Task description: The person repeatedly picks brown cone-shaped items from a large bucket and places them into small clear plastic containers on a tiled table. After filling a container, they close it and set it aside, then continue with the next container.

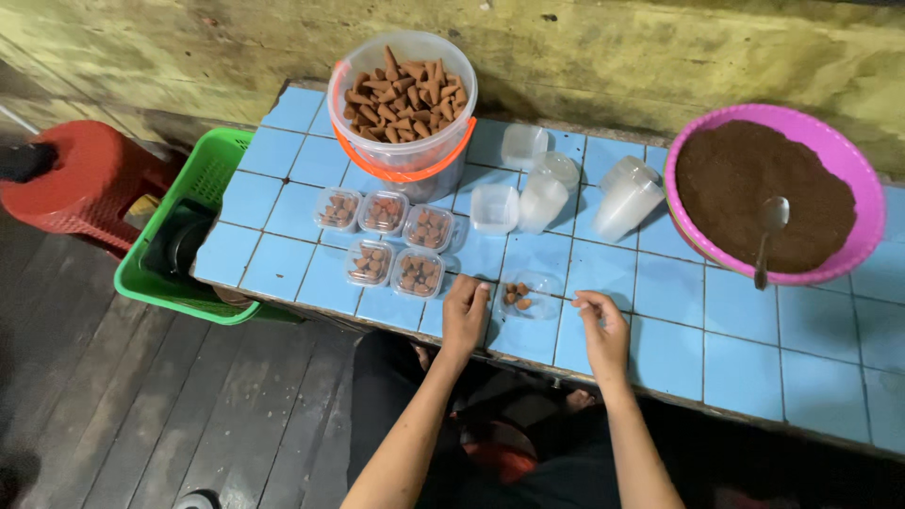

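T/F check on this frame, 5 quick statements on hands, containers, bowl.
1. The left hand rests beside a small clear plastic container holding a few brown cones. True.
2. Five filled small clear containers sit in front of the large clear bucket with the orange handle. True.
3. The round pink plastic bowl is empty. False: it holds dark brown powder and a metal spoon.
4. The right hand grips the spoon. False: it is on the blue tiled table, fingers pinched.
5. The green plastic basket sits on the tabletop. False: it is beside the table, lower.
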